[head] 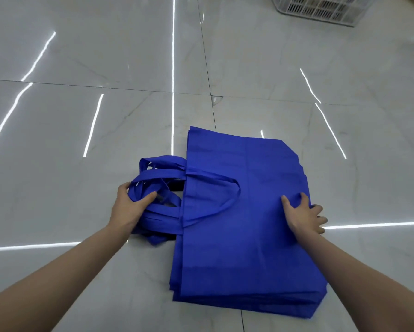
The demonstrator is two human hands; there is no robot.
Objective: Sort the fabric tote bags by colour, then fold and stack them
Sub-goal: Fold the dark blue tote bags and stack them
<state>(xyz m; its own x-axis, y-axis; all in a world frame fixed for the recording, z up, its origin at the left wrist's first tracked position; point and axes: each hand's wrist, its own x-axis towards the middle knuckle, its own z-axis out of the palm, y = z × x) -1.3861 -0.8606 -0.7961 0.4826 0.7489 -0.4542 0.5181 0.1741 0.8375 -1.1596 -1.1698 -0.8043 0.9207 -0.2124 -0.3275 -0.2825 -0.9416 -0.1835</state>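
Fingers (pixel 151 196) of the left hand (pixel 129 207) are curled round the bunched handles (pixel 158 178), gripping the whole tangle at the pile's left side. Across the way, the right hand (pixel 304 216) pinches a ruck of cloth between thumb and forefinger at the right edge of the top bag, its other fingers spread over that edge.

Out from both hands lie the blue tote bags (pixel 244 248), several layers deep going by the stepped edges. They sit flat on the glossy tiled floor (pixel 81 116), with 1 handle loop laid back across the top panel.

Progress call: only 1 colour is in sight, all blue, so sorting looks done for this pile. The bags are stacked, but folding looks not yet done, since they are full-size with loose handles.

Far off at top right sits a white slatted basket (pixel 321 10), contents unclear. Writing? No logo, label or print is readable anywhere.
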